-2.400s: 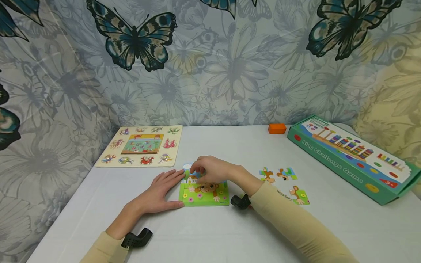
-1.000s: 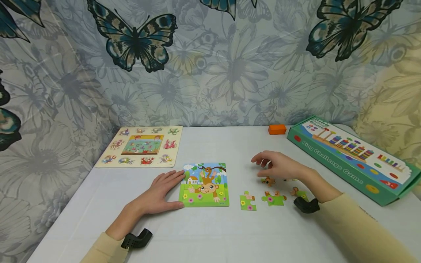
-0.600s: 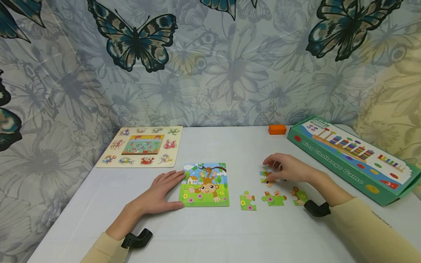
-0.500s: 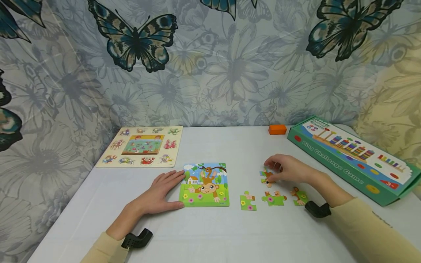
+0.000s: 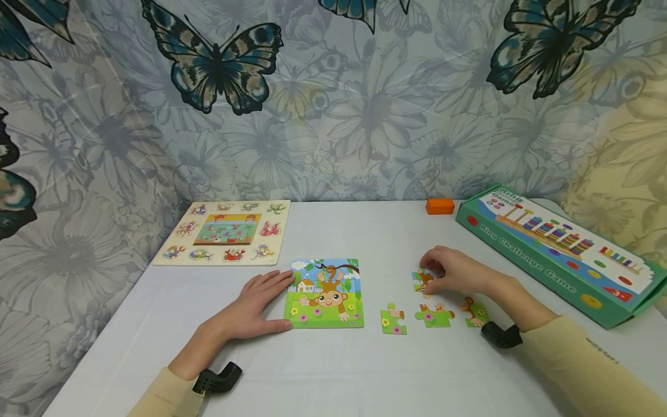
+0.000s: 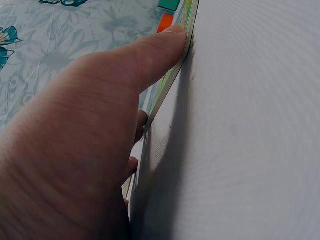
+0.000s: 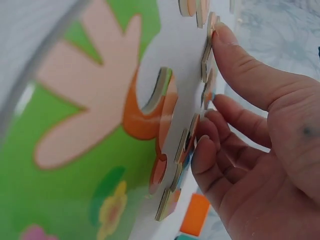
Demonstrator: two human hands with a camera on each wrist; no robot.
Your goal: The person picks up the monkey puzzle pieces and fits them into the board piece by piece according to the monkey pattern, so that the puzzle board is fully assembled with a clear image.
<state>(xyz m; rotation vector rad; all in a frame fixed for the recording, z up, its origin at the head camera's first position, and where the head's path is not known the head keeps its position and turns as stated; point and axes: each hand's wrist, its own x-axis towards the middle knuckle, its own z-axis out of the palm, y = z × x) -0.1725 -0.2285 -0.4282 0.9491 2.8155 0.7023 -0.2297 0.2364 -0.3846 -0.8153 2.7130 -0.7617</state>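
My left hand point(image 5: 255, 310) lies flat with straight fingers, its fingertips and thumb at the left edge of a square monkey puzzle point(image 5: 328, 298). In the left wrist view the thumb point(image 6: 157, 52) touches the puzzle's edge. My right hand point(image 5: 461, 271) pinches a monkey puzzle piece point(image 5: 420, 281) on the table between thumb and index finger; the hand covers part of it. Nearer me lie a green piece with flowers point(image 5: 393, 320), a piece with a pink flower point(image 5: 436, 316) and a piece with a monkey's ear point(image 5: 473, 311).
A wooden sea-animal board point(image 5: 179, 240) lies at the back left. An orange block point(image 5: 440, 206) stands at the rear edge, left of a long green game box point(image 5: 547, 255). A white cloth covers the table point(image 5: 323, 376).
My right hand has left the monkey puzzle, moved right to the loose pieces and settled its thumb and finger on one. My left hand has stayed in place.
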